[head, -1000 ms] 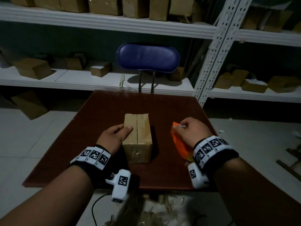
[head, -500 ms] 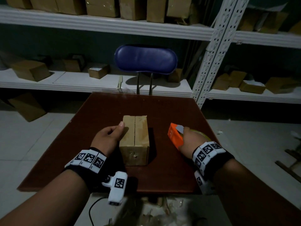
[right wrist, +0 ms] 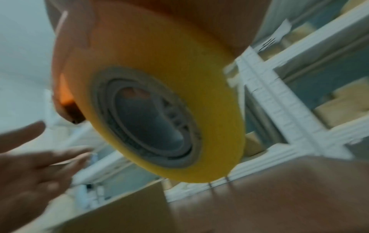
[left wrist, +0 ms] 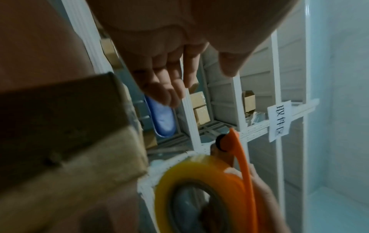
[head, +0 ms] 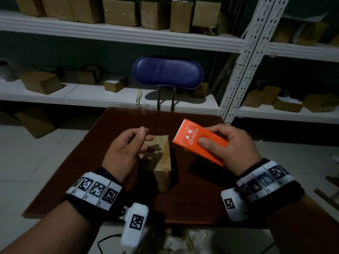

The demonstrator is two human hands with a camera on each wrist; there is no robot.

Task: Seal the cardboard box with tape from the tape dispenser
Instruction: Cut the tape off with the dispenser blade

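A small cardboard box [head: 161, 158] with its two top flaps closed stands in the middle of the dark red table [head: 113, 129]. My right hand [head: 225, 143] grips the orange tape dispenser [head: 198, 142] in the air to the right of the box, its toothed blade pointing up and left. The yellow tape roll [right wrist: 159, 97] fills the right wrist view and shows again in the left wrist view [left wrist: 201, 186]. My left hand [head: 128, 147] hovers above the box's left flap, fingers loosely curled and holding nothing. The box [left wrist: 66, 138] shows beside it in the left wrist view.
A blue chair back [head: 167, 72] stands behind the table's far edge. White metal shelving [head: 117, 33] with several cardboard boxes lines the wall behind. A perforated shelf post [head: 245, 59] rises at the back right. Pale floor tiles lie on both sides.
My right hand lifted the tape dispenser off the table and turned it blade-up beside the box. My left hand came off the box's left side and rose above it.
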